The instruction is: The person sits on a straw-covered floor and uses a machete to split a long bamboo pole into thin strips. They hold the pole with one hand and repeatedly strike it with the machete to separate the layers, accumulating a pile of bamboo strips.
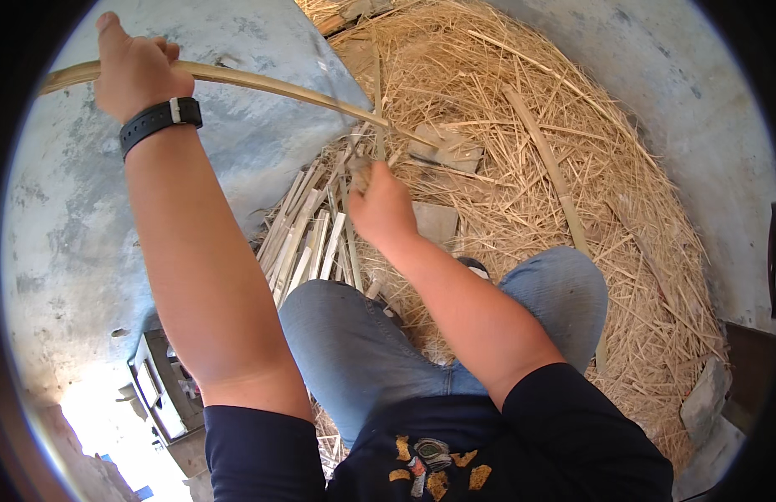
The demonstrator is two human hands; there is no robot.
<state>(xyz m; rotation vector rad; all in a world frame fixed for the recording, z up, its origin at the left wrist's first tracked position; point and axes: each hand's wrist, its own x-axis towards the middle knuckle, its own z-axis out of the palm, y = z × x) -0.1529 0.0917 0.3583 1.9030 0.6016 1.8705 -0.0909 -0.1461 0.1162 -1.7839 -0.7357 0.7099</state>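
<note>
My left hand (143,77), raised at the upper left with a black watch on its wrist, is closed around a long pale bamboo strip (275,84). Beyond the fist the strip slopes down to the right, its far end over the shavings. In the middle, my right hand (383,206) is closed on the handle of a knife (360,171). The blade is thin and blurred, close to the strip; whether they touch I cannot tell. Below and left of that hand lies a bundle of split bamboo sticks (300,230), close to my knee.
Bamboo shavings (488,180) cover the floor around my legs. A longer bamboo piece (547,159) lies on them at the right. Flat blocks (436,222) sit among the shavings. Worn bluish walls (237,142) stand left and right. A grey stone (706,389) rests at the lower right.
</note>
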